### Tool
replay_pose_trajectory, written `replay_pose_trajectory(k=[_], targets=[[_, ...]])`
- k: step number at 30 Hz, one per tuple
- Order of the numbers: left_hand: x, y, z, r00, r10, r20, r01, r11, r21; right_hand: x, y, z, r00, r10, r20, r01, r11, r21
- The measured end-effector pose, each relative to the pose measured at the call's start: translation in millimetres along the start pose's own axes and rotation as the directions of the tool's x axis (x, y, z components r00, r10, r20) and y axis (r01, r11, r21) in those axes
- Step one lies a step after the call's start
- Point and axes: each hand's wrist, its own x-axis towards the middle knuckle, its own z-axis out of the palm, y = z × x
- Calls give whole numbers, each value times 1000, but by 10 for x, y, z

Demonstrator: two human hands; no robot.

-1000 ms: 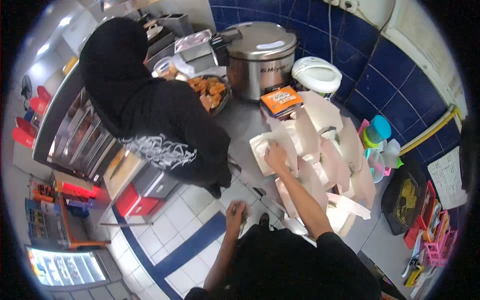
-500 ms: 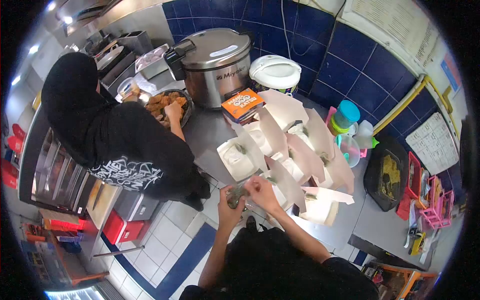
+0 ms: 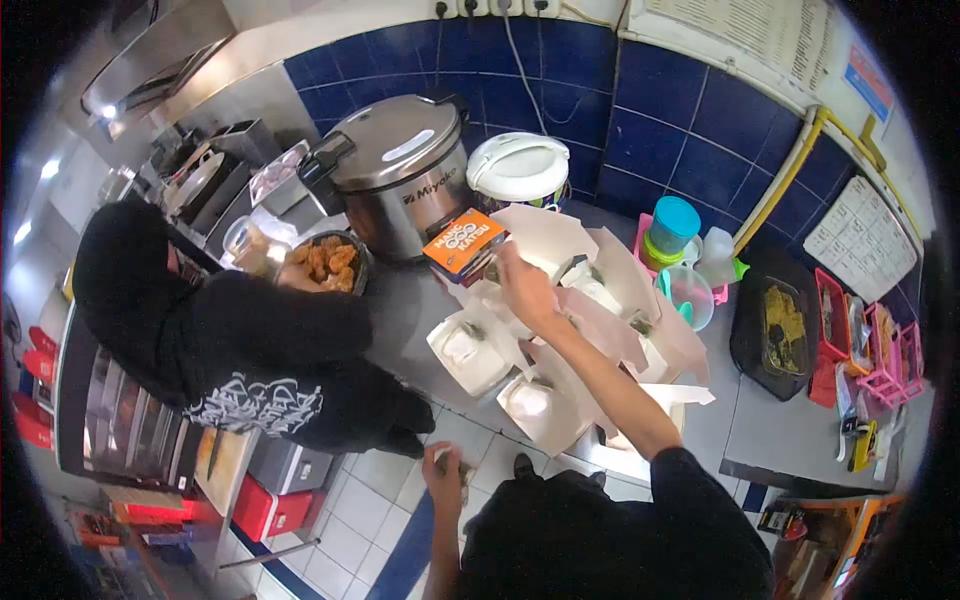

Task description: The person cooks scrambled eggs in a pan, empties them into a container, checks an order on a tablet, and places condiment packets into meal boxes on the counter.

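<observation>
My left hand (image 3: 443, 478) is low over the floor in front of the counter, closed around a small clear plastic bag (image 3: 460, 466) with dark green contents, mostly hidden by the fingers. My right hand (image 3: 523, 284) reaches over the open paper boxes, beside a closed orange box (image 3: 465, 244). Its fingers are drawn together; what they hold, if anything, is hidden. Several white takeaway boxes stand with lids up, among them a near-left box (image 3: 466, 352) and a front box (image 3: 535, 408). White contents and small green bits show in some.
A steel rice cooker (image 3: 395, 170) and a white-lidded container (image 3: 518, 168) stand by the wall. To the right are stacked tubs (image 3: 672, 228), a black bin (image 3: 772, 330) and pink baskets (image 3: 890, 350). At left, a co-worker in black (image 3: 260, 330) handles fried pieces (image 3: 328, 260).
My right hand has left the bag and stretched forward over the boxes. My left hand has dropped lower with the bag. The view has shifted, and the co-worker's hand has moved at the fried pieces.
</observation>
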Motion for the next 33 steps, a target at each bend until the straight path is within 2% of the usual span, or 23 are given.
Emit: replay_pose_trajectory(k=[1, 2, 3, 4, 5, 9, 11, 12, 14, 15, 17, 18, 19, 20, 21, 22, 24, 26, 27, 29, 30, 32, 33], targets=[[-57, 43, -56, 999, 44, -30, -40, 993, 109, 83, 93, 107, 975, -5, 223, 50, 979, -197], [-130, 55, -126, 998, 55, -21, -53, 993, 108, 162, 215, 224, 901, 34, 432, 141, 919, -368], [-208, 66, -194, 993, -112, -43, 113, 993, 45, 168, 407, 395, 907, 31, 420, 141, 918, -371], [-225, 133, -218, 959, -277, -57, 276, 961, -21, 109, 647, 625, 893, -74, 443, 265, 883, -388], [-243, 281, -199, 962, -269, -56, 268, 963, -18, 51, 855, 841, 865, -172, 472, 383, 834, -397], [-304, 486, -256, 953, -282, -109, 269, 955, -124, -154, 1464, 1200, 838, -148, 525, 434, 762, -480], [-306, 336, -283, 941, -318, -121, 299, 943, -148, -167, 1534, 1215, 853, 66, 518, 257, 810, -527], [-278, 199, -300, 934, -332, -131, 310, 937, -160, -178, 1553, 1218, 847, 65, 527, 268, 805, -529], [-250, 270, -229, 928, -345, -137, 319, 930, -181, -150, 1563, 1211, 714, 236, 660, 187, 843, -504], [-197, 417, -176, 954, -288, -86, 278, 954, -112, -157, 1536, 1184, 717, 236, 655, 193, 837, -512], [-75, 545, -103, 973, -229, -38, 228, 973, -40, -259, 1326, 1097, 902, -27, 431, 232, 871, -432], [-35, 489, -67, 956, -292, -10, 289, 951, -107, -274, 1089, 918, 900, -32, 436, 239, 872, -428], [-25, 469, -40, 935, -355, 15, 352, 920, -173, -289, 651, 581, 939, -115, 324, 221, 923, -313], [2, 532, 7, 948, -314, 47, 317, 930, -188, -342, 236, 277, 962, -177, 210, 217, 959, -185], [25, 631, 68, 956, -285, 70, 293, 935, -200, -463, -57, 33, 983, -25, 180, 19, 999, 36], [77, 759, 154, 931, -356, 78, 364, 912, -187, -616, -298, -203, 970, 145, 194, -192, 949, 250], [133, 959, 315, 950, -302, 81, 312, 933, -180, -1051, -744, -683, 896, 346, 279, -408, 889, 207], [185, 1026, 479, 963, -239, 121, 255, 958, -134, -1547, -912, -857, 883, 260, 392, -382, 882, 276], [184, 1087, 591, 977, -146, 157, 169, 975, -143, -1718, -911, -904, 882, 271, 387, -388, 882, 266], [142, 1294, 807, 973, 20, 228, 11, 991, -135, -1967, -826, -971, 762, 298, 575, -582, 706, 404], [92, 1379, 891, 967, 30, 253, 7, 990, -143, -1995, -761, -1039, 773, 311, 553, -576, 711, 404], [-2, 1490, 1027, 898, -121, 423, 171, 982, -82, -2046, -623, -1187, 739, 424, 523, -673, 481, 562], [-34, 1385, 1100, 887, -26, 462, 62, 996, -63, -2053, -512, -1271, 643, 497, 583, -753, 271, 599]])
